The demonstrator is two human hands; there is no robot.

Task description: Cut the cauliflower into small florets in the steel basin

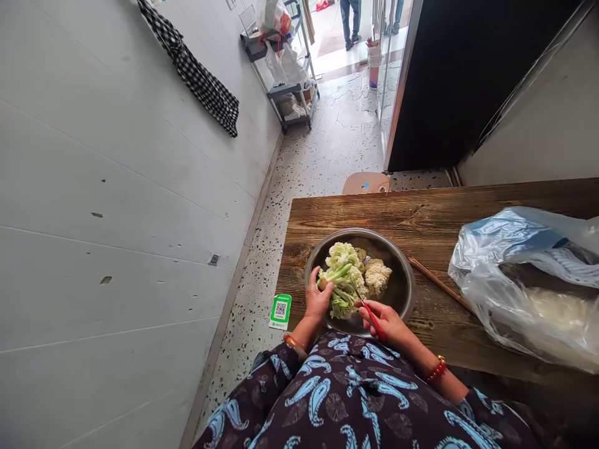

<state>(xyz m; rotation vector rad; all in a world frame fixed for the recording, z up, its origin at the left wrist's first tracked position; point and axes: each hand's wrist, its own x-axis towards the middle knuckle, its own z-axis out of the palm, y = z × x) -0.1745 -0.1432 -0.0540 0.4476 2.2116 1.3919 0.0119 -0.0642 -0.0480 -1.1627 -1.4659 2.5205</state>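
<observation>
My left hand (pixel 319 298) is closed on a head of cauliflower (pixel 344 274), tilted so its green stems face me. In my right hand (pixel 386 321) is a pair of scissors (pixel 374 319) with red handles, the blades pointing up and left at the stems. Whether the blades touch a stem I cannot tell. Both hands are over the near left part of a metal bowl (pixel 406 268) on the wooden table. Paler cauliflower pieces (pixel 377 276) lie inside the bowl, right of the head.
A clear plastic bag (pixel 528 280) lies on the wooden table (pixel 346 212) at right, with thin brown sticks (pixel 440 284) beside it. A green code card (pixel 281 310) is at the left edge. Beyond stand a pink stool (pixel 365 183), a cart (pixel 285 90) and a person's legs (pixel 350 22).
</observation>
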